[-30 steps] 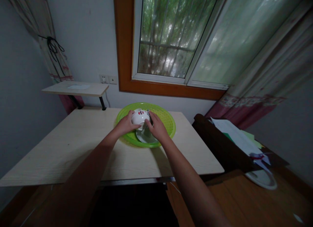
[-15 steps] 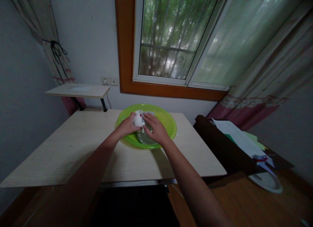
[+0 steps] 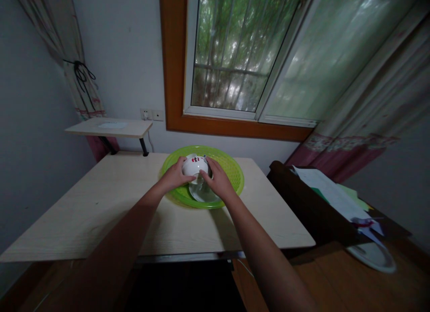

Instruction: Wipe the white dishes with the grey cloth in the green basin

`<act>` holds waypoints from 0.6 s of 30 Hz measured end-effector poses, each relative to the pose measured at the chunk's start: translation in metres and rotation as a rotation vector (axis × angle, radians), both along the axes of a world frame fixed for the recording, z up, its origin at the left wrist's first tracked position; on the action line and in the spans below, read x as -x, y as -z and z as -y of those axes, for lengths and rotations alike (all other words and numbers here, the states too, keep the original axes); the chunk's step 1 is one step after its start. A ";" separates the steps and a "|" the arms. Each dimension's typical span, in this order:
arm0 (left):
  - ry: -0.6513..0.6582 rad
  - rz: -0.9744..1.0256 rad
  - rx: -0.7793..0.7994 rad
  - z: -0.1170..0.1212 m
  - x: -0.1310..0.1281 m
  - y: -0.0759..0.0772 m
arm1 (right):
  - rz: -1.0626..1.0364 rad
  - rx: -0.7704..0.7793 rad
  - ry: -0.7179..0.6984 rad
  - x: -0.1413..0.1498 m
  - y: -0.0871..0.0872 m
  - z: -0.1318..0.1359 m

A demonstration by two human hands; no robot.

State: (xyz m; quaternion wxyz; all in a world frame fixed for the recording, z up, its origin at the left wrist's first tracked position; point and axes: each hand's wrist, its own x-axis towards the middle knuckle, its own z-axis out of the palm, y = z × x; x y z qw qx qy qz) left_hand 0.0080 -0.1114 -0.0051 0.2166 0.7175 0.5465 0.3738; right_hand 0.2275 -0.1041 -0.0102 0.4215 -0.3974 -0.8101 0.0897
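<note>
A white bowl (image 3: 195, 166) with red and dark print is held over a green plastic basket (image 3: 235, 173). Its left side is gripped by my left hand (image 3: 174, 175), thumb in front and fingers behind. My right hand (image 3: 217, 179) curves round the bowl's right side, thumb against the front. Its fingertips are partly hidden, and I cannot make out the small dark bit beside them. Below the bowl, a clear or whitish dish (image 3: 203, 194) rests in the basket, partly covered by my right hand.
The basket stands on a pale wooden table (image 3: 117, 204) near its back edge. A small raised shelf (image 3: 134, 129) with a paper sheet is at the back left. To the right, a dark brown piece of furniture (image 3: 302, 204) bears papers. A window (image 3: 231, 47) is behind.
The bowl has turned so its print and smooth outside face me more. My right hand has moved from over the bowl, where something greyish showed under its fingers, to the right side.
</note>
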 end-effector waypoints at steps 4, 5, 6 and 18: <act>-0.005 0.056 -0.035 -0.003 0.002 0.003 | -0.029 0.051 0.027 0.001 0.002 -0.002; -0.009 0.062 -0.039 -0.003 0.002 0.003 | -0.035 0.057 0.027 0.001 0.003 -0.002; -0.014 0.065 -0.039 -0.003 0.002 0.003 | -0.040 0.059 0.026 0.001 0.003 -0.003; -0.059 0.066 -0.027 0.000 0.003 -0.003 | -0.007 -0.150 -0.080 0.000 -0.006 0.012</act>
